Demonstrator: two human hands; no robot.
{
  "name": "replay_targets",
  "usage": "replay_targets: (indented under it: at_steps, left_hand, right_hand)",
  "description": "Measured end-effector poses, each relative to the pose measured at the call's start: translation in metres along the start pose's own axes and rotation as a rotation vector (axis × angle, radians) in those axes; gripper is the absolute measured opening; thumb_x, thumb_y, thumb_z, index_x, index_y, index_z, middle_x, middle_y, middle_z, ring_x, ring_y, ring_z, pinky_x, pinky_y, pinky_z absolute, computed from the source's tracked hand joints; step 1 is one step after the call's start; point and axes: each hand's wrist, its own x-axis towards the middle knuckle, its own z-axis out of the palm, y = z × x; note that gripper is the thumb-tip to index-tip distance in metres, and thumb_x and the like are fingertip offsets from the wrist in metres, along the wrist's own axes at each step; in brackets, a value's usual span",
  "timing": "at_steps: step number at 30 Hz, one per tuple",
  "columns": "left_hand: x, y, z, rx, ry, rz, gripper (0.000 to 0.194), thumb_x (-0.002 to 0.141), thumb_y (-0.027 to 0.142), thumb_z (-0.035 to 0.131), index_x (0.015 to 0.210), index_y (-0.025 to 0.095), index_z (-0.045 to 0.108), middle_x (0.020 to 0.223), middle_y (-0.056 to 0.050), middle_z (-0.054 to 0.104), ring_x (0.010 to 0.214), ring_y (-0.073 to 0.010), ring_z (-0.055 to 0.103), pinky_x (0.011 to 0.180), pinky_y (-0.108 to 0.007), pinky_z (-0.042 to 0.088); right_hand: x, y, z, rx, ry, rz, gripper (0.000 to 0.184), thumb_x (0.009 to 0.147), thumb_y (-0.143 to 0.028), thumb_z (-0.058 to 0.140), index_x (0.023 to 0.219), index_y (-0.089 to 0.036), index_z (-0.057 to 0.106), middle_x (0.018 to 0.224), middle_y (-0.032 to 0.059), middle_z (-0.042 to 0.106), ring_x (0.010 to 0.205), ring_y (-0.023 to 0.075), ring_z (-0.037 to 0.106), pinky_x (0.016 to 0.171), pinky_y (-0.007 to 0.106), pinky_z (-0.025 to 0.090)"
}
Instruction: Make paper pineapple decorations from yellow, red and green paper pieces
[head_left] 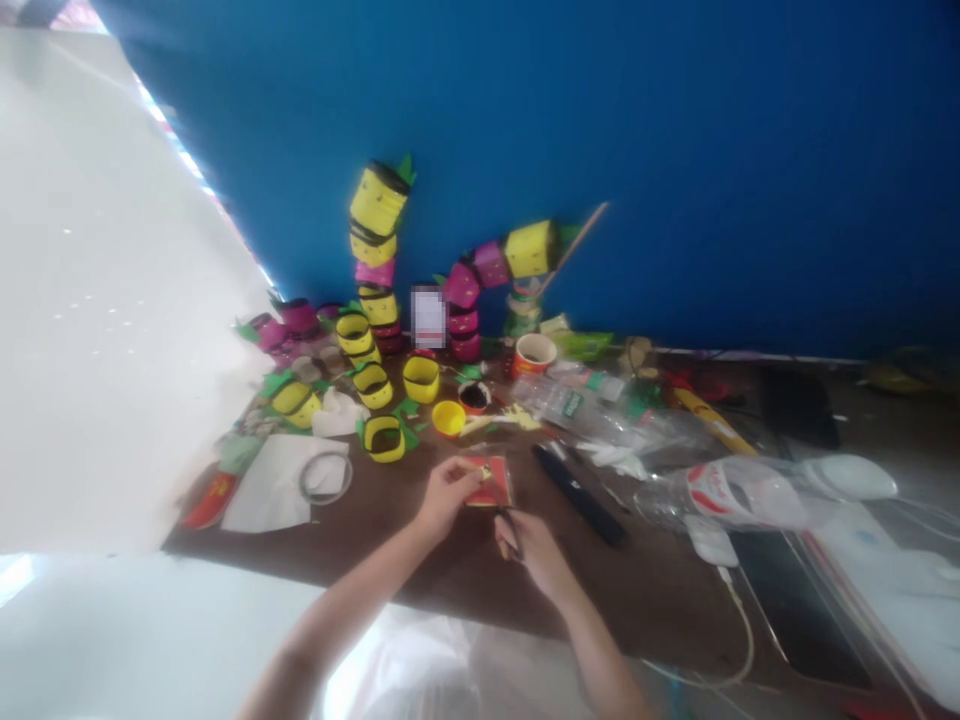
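Over a small red square with a pale edge, my left hand is closed with its fingertips pinched together. A tiny yellowish piece shows at those fingertips, blurred. Just below the square's right corner, my right hand is wrapped round a slim dark tool; its kind is too blurred to tell. To the right of both hands lies a long black case-like object. Yellow cup pieces with black rims, such as one yellow ring, stand beyond my left hand.
Tall yellow and magenta segmented stacks stand against the blue wall. Plastic bottles and a phone-like dark slab with a white cable lie right. White paper with a tape-like ring lies left. A paper cup stands behind.
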Motion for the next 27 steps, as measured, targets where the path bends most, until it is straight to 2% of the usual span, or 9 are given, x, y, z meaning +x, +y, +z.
replay_targets:
  at_steps: [13, 27]
  left_hand:
    - [0.0000, 0.0000, -0.0012, 0.000, 0.019, 0.004, 0.025, 0.058, 0.029, 0.076, 0.065, 0.013, 0.058, 0.059, 0.003, 0.056, 0.050, -0.0053, 0.047, 0.049, -0.017, 0.037]
    - [0.0023, -0.0016, -0.0031, -0.009, 0.021, 0.018, 0.025, 0.060, 0.030, 0.075, 0.067, 0.013, 0.057, 0.060, 0.003, 0.057, 0.049, -0.0052, 0.048, 0.049, -0.017, 0.038]
  right_hand:
    - [-0.0012, -0.0027, -0.0001, -0.001, -0.012, 0.024, 0.039, 0.077, -0.050, 0.052, 0.057, -0.017, 0.047, 0.048, -0.0021, 0.048, 0.047, 0.0099, 0.042, 0.047, 0.023, 0.029]
    - [-0.0014, -0.0062, -0.0003, -0.040, -0.019, 0.008, 0.040, 0.079, -0.048, 0.051, 0.054, -0.017, 0.046, 0.049, -0.0022, 0.048, 0.049, 0.0101, 0.043, 0.051, 0.024, 0.031]
